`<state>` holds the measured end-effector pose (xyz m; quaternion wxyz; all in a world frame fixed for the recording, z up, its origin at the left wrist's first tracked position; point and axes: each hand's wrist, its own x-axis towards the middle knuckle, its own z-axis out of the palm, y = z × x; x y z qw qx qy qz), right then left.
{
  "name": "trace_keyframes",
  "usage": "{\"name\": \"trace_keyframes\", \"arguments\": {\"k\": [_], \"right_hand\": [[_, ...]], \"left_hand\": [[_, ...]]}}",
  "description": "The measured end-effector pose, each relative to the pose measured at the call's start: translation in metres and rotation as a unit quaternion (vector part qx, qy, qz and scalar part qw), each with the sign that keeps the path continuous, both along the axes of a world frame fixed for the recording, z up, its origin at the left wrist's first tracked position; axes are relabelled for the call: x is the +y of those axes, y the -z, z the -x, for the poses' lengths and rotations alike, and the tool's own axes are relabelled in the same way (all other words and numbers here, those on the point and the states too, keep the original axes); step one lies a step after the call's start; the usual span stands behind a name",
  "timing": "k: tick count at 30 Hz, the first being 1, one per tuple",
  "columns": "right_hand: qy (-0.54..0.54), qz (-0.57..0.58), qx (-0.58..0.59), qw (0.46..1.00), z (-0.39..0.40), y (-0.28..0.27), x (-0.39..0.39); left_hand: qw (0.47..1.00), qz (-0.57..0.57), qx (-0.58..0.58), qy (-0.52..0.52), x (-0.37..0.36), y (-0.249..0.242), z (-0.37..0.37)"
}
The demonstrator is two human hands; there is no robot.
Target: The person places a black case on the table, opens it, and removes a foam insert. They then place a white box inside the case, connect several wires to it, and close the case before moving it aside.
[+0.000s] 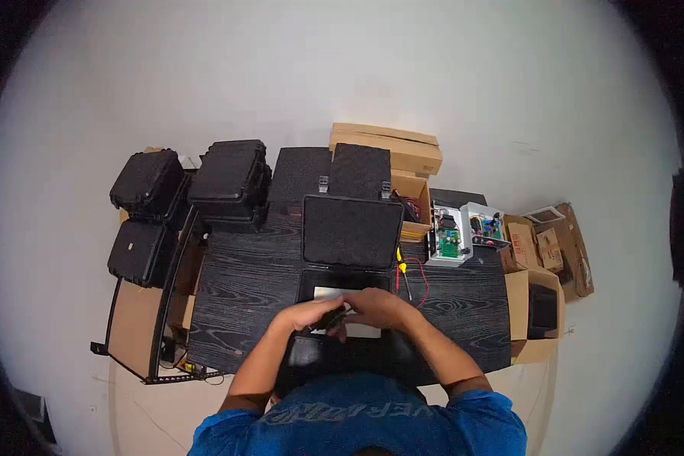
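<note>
Your left hand (315, 313) is closed around a small dark item (328, 319), thumb on top. Your right hand (378, 306) meets it from the right, fingers bent down over the item; can't tell if they grip it. Item itself too shaded to identify. It sits above the pale flat piece (368, 332) in the near part of the open black case (352, 231), lid up on the far side, no legible marking on it.

Writing check: your blue shirt (342, 429) has grey lettering, "VER" makes out on the right part, rest too distorted. Cardboard boxes (521, 245) on the right have reddish print, too small to read. Black case at left (135, 251) shows a small pale sticker, text unreadable.

Right of the open case on the black wood-grain table (243, 273): yellow-handled screwdriver (403, 267), loop of red wire (427, 283), then two white enclosures (435, 251) with green circuit boards (449, 243) exposed, side by side at the far right
</note>
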<state>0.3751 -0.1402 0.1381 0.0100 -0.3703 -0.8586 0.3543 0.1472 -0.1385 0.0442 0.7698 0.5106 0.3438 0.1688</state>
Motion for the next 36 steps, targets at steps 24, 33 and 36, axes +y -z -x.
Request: {"name": "trace_keyframes", "arguments": {"k": [24,33,36], "right_hand": [[0.045,-0.169,0.085,0.981,0.096,0.125,0.101],[0.032,-0.212,0.05,0.976,0.092,0.145,0.105],[0.007,-0.241,0.01,0.97,0.087,0.144,0.101]], "left_hand": [[0.856,-0.381,0.199,-0.287,0.013,0.063,0.047],[0.803,-0.429,0.278,-0.307,-0.011,0.063,0.02],[0.811,-0.411,0.293,-0.296,-0.031,0.068,0.007]]}}
